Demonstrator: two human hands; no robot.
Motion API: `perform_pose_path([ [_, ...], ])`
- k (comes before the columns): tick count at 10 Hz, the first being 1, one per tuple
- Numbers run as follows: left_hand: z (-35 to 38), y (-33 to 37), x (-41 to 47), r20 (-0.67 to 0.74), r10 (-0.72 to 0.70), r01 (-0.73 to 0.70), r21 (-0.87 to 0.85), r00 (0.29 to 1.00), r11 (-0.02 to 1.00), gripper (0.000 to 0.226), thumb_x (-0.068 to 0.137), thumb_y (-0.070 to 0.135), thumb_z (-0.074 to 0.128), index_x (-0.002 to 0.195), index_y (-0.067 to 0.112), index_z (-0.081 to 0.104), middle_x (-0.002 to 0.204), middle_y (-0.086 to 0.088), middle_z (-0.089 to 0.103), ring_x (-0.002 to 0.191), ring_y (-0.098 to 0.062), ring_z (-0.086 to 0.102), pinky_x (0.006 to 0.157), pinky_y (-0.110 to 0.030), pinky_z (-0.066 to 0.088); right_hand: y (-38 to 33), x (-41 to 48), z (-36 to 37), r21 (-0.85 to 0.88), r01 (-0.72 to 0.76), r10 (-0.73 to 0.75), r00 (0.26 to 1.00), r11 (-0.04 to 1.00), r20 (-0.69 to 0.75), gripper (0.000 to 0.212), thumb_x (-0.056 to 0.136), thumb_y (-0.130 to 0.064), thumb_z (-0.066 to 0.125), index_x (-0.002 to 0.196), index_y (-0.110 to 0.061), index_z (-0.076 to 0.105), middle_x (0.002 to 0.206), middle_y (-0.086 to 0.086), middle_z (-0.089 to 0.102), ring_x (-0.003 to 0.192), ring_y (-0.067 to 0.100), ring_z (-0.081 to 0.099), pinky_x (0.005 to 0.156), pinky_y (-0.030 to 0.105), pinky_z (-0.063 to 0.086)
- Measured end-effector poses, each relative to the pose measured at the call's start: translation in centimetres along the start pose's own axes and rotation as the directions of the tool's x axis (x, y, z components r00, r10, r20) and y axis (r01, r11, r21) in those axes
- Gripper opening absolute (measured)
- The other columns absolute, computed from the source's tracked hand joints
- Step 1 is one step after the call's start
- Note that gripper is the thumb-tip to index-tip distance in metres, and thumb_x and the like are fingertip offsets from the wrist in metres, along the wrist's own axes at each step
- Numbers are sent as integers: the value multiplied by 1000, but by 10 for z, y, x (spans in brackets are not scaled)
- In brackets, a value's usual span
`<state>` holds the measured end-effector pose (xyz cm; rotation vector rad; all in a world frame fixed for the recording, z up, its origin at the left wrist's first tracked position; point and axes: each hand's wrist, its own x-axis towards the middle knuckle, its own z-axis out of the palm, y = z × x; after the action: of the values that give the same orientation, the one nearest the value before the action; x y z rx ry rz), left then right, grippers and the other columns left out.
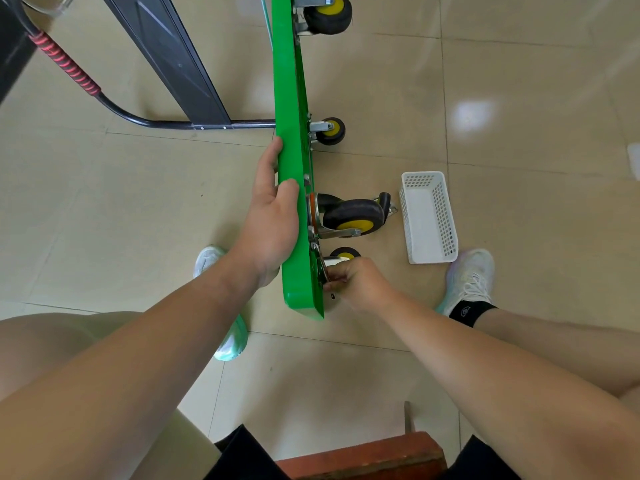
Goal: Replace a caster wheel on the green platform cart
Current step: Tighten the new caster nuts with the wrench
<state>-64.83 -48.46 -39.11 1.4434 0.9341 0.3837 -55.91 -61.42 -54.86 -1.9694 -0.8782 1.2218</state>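
Note:
The green platform cart (290, 98) stands on its side edge, with its underside facing right. My left hand (273, 216) grips the deck's upper edge, thumb over the rim. Black caster wheels with yellow hubs stick out to the right: one at the top (329, 13), one smaller in the middle (333, 130), a large swivel caster (353, 216) near my hand, and a lowest caster (344, 254) partly hidden. My right hand (360, 282) pinches a small metal tool or fastener at that lowest caster's mounting plate; what it is cannot be made out.
A white perforated plastic basket (429, 216) lies on the tiled floor right of the casters. The cart's black handle with a red grip (65, 64) extends left. My feet in light shoes flank the cart. A reddish wooden stool edge (363, 455) is below me.

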Motion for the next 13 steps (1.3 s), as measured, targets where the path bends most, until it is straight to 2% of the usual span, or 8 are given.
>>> perform_pose_path([
  [3, 2, -1, 0, -12, 12, -13, -19, 1000, 1000, 60, 104, 15, 30, 152, 50, 25, 90, 35, 64, 86, -18, 61, 76, -42, 59, 19, -7, 11, -98, -62, 63, 998, 993, 15, 11, 88, -23, 77, 98, -24, 81, 81, -9, 74, 78, 9, 67, 60, 3, 41],
  [5, 2, 1, -2, -6, 5, -5, -19, 1000, 1000, 59, 104, 15, 29, 150, 52, 27, 117, 9, 63, 88, -22, 60, 76, -45, 60, 9, 6, 8, -25, -101, 100, 995, 995, -28, 19, 92, -7, 71, 109, -9, 79, 109, 18, 74, 102, 31, 69, 101, 45, 54],
  [6, 2, 1, -1, 0, 4, -4, -19, 1000, 1000, 59, 104, 15, 29, 151, 51, 25, 118, 8, 63, 86, -22, 59, 73, -43, 59, 8, 5, 12, -8, -91, 91, 994, 996, -61, 21, 94, -1, 66, 111, -5, 77, 113, 22, 72, 109, 40, 67, 101, 51, 52],
  [8, 2, -1, 0, -6, 8, -9, -26, 1000, 1000, 59, 104, 16, 29, 152, 50, 25, 114, 9, 63, 84, -20, 59, 69, -40, 60, -4, 10, -1, -210, 62, -88, 989, 976, -117, 28, 87, 1, 65, 110, -10, 77, 79, -23, 55, 101, 25, 69, 73, 10, 44],
  [10, 1, 0, 0, 0, 5, -5, -10, 1000, 1000, 59, 105, 15, 29, 153, 49, 23, 120, 7, 61, 92, -24, 59, 81, -49, 57, 0, 11, 0, -30, 120, -123, 976, 992, -178, 26, 93, 9, 60, 112, 1, 75, 89, -12, 67, 84, 0, 63, 88, 21, 52],
  [11, 1, -1, 1, 5, 10, -9, -16, 1000, 1000, 59, 105, 15, 29, 152, 49, 24, 118, 7, 61, 86, -22, 59, 73, -44, 60, -3, 14, -4, -76, 101, -112, 980, 992, -162, 27, 93, 8, 59, 114, 0, 74, 104, 11, 73, 87, -2, 65, 75, 3, 42],
  [12, 1, -4, 3, 9, 4, -4, -52, 1000, 999, 59, 104, 15, 29, 151, 51, 26, 108, 13, 62, 77, -18, 57, 60, -31, 58, -3, 18, -6, -230, 72, -109, 982, 971, -152, 36, 88, 8, 61, 117, -6, 74, 110, 13, 73, 103, 26, 67, 72, 3, 38],
  [13, 1, -6, 4, 3, 9, -9, -53, 1000, 999, 59, 104, 15, 29, 150, 52, 27, 92, 27, 63, 76, -15, 57, 60, -29, 57, 2, 18, 0, -265, 70, -119, 978, 962, -173, 32, 89, 8, 59, 109, -11, 76, 85, -8, 66, 81, 9, 62, 72, 5, 42],
])
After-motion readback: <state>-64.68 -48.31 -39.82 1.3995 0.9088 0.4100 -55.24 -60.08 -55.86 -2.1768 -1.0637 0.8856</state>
